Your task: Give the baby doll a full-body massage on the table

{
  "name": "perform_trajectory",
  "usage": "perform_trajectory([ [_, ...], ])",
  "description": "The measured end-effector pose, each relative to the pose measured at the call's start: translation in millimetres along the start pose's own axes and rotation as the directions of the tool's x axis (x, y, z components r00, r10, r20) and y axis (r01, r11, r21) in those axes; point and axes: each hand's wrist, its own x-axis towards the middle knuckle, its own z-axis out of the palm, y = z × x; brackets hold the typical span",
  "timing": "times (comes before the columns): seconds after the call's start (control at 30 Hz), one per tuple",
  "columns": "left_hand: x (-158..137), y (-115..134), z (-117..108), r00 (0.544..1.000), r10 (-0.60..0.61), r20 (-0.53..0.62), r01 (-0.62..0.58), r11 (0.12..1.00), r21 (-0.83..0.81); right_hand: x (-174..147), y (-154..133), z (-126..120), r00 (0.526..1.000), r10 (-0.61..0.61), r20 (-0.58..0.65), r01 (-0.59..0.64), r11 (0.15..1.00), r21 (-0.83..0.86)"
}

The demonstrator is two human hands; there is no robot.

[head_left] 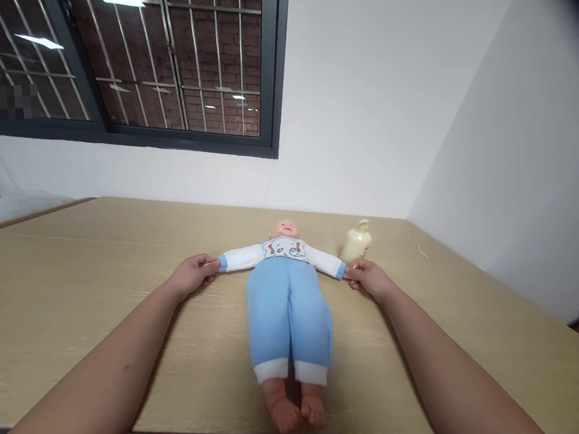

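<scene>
A baby doll [287, 304] lies on its back on the wooden table, feet toward me and head at the far side. It wears light blue trousers and a white top with an animal face and blue cuffs. Both its arms are stretched out sideways. My left hand [196, 275] pinches the end of the doll's arm on the left, at the blue cuff. At the other cuff, my right hand [369, 278] is closed around the end of the doll's right-side arm. The doll's own hands are mostly hidden in my fingers.
A cream pump bottle [356, 242] stands just beyond my right hand. Farther right lies a thin pale strip [422, 250] on the table [121, 243]. White walls and a barred window [182, 65] rise behind; clear plastic sheeting [17, 201] shows at the far left.
</scene>
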Motion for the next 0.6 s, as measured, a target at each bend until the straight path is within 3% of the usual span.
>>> perform_trajectory([
  [0.33,4,-6,-3,0.998,-0.045,0.052,0.053,0.984,-0.171,5,3,-9,0.997,0.071,-0.009,-0.069,0.993,0.096],
  [0.6,3,-6,-9,0.993,-0.065,0.101,0.086,0.971,-0.224,-8,-6,-21,0.980,0.091,0.177,-0.131,0.965,0.229],
])
